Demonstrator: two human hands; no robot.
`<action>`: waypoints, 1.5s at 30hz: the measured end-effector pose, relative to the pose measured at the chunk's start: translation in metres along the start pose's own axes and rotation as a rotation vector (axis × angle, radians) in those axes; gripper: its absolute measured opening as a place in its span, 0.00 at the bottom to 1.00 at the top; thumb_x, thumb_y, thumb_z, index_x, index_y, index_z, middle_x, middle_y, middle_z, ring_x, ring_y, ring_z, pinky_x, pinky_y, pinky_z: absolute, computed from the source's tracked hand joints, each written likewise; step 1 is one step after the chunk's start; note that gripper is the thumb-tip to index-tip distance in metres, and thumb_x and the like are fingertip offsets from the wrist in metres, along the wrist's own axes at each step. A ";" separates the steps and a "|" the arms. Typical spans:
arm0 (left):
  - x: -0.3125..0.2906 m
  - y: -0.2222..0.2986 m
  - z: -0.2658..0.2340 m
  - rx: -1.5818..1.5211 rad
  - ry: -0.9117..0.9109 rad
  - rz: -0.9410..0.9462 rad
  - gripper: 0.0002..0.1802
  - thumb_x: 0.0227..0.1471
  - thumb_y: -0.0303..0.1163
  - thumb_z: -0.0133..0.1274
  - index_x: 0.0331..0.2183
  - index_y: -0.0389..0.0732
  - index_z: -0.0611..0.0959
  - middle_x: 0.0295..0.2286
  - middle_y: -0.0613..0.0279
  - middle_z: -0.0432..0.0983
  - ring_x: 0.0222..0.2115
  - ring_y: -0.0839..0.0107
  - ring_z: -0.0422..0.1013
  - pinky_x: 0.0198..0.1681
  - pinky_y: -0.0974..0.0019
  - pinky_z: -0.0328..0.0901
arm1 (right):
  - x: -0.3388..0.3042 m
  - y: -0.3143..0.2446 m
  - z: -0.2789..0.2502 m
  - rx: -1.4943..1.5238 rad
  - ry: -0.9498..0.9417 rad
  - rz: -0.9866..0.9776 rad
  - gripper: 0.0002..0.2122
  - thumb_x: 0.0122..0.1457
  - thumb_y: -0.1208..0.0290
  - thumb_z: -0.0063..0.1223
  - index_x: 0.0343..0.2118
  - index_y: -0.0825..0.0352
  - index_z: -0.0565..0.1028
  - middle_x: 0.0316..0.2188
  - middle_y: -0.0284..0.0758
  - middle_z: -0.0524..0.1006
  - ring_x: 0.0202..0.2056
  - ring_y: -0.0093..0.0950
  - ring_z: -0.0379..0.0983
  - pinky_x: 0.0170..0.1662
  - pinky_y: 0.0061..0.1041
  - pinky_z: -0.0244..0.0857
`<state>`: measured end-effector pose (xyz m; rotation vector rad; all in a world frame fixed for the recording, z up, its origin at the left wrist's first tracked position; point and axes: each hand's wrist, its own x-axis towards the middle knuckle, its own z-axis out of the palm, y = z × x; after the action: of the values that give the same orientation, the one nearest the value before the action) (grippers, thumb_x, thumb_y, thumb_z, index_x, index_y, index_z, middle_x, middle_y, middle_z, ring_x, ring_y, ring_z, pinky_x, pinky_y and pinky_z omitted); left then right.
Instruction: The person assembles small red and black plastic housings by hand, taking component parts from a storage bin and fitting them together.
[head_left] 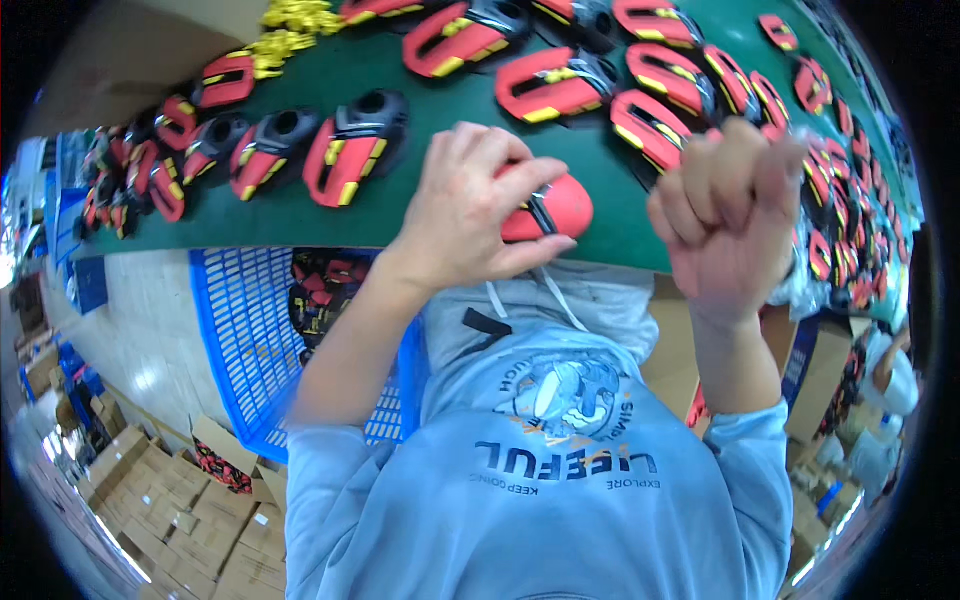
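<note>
My left hand (pixel 470 205) is closed around a red padded piece (pixel 575 208) with a black strap across it, just above the near edge of the green table. Its fingers and thumb grip the piece from both sides, hiding much of it. To the right, my right hand (pixel 728 215) is raised over the table edge, apart from the piece. Its fingers are curled toward the palm and its thumb points up; whether anything small is in them is hidden. Nearest to my left hand lies a red and black padded item (pixel 345 155) with yellow tabs.
Many similar red and black items (pixel 665 75) cover the green table (pixel 440 95). A pile of yellow parts (pixel 290 30) lies at the far left. Below the edge stands a blue plastic basket (pixel 225 330) with red and black pieces inside. Cardboard boxes (pixel 200 530) occupy the floor at left.
</note>
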<state>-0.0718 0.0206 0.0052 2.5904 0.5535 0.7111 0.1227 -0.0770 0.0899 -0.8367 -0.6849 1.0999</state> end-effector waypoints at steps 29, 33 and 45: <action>-0.023 -0.047 -0.084 0.528 -0.009 -0.242 0.38 0.41 0.59 0.70 0.44 0.37 0.84 0.52 0.50 0.71 0.53 0.46 0.62 0.58 0.45 0.59 | -0.081 0.000 -0.103 -0.751 -0.081 -0.238 0.24 0.69 0.55 0.54 0.18 0.66 0.73 0.14 0.30 0.69 0.16 0.24 0.59 0.22 0.27 0.48; -0.018 -0.032 -0.087 0.342 -0.109 -0.154 0.34 0.41 0.43 0.72 0.48 0.36 0.81 0.46 0.51 0.78 0.47 0.48 0.71 0.56 0.49 0.63 | -0.156 -0.052 -0.179 -0.622 0.350 -0.416 0.20 0.68 0.60 0.53 0.20 0.62 0.68 0.18 0.27 0.61 0.21 0.22 0.55 0.26 0.27 0.47; 0.032 0.025 0.003 -0.054 -0.313 0.095 0.38 0.42 0.27 0.66 0.57 0.33 0.76 0.51 0.50 0.76 0.51 0.51 0.70 0.57 0.53 0.64 | -0.356 0.055 -0.419 -1.446 0.926 0.422 0.16 0.69 0.58 0.55 0.43 0.69 0.81 0.32 0.41 0.83 0.34 0.30 0.80 0.40 0.34 0.73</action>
<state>-0.0383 0.0135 0.0266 2.6194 0.3116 0.3315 0.3275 -0.5004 -0.1998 -2.5924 -0.4094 0.2680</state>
